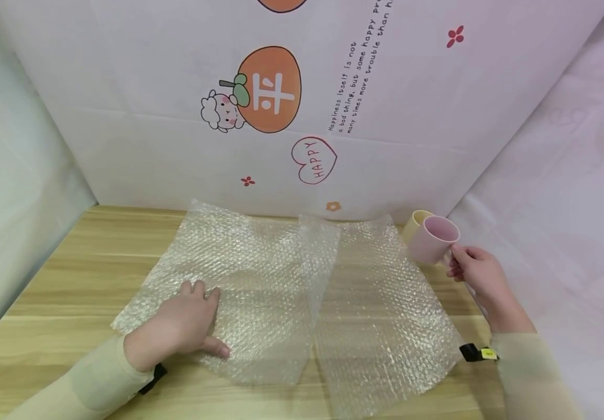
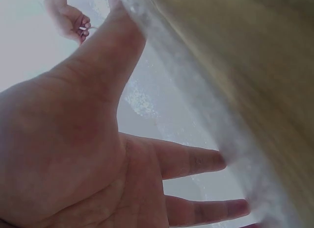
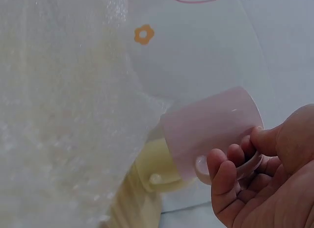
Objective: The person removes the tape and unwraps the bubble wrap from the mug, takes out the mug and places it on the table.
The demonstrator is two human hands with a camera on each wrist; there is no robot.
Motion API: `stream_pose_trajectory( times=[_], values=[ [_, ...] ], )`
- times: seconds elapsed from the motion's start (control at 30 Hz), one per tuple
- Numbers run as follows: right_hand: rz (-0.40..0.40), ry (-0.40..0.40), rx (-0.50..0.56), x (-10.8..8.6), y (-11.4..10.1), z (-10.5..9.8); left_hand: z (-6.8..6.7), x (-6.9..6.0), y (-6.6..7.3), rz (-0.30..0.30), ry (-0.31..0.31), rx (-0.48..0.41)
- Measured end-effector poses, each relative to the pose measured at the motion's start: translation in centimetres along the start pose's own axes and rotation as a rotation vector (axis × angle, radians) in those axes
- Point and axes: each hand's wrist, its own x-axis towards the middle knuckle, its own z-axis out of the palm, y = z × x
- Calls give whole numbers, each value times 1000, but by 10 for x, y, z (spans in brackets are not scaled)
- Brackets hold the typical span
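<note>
By its handle, my right hand (image 1: 477, 274) holds a pink mug (image 1: 433, 242), slightly tilted at the table's back right. In the right wrist view the fingers curl round the handle of the pink mug (image 3: 211, 130). Just behind it stands a yellow mug (image 1: 411, 227), partly hidden. Fingers spread, my left hand (image 1: 183, 321) rests on the left sheet of bubble wrap (image 1: 249, 274). A second sheet of bubble wrap (image 1: 380, 315) lies to its right, and the two overlap near the middle. The left wrist view shows straight fingers touching the wrap.
Under the wrap is a wooden table (image 1: 60, 297). A white printed cloth (image 1: 176, 146) hangs along the back edge, and plain white cloth (image 1: 569, 233) borders the right side. The mugs stand close to that right back corner.
</note>
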Motion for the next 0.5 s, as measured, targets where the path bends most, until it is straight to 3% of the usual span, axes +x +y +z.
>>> stream_pose_trajectory(
  times=[0.2,0.5],
  values=[
    [81,40,64,-21,27,-9,0,-1,-3,14,-4,-3],
    [123,75,80,-55,56,-19,-1,0,-7,42,-10,-1]
  ],
)
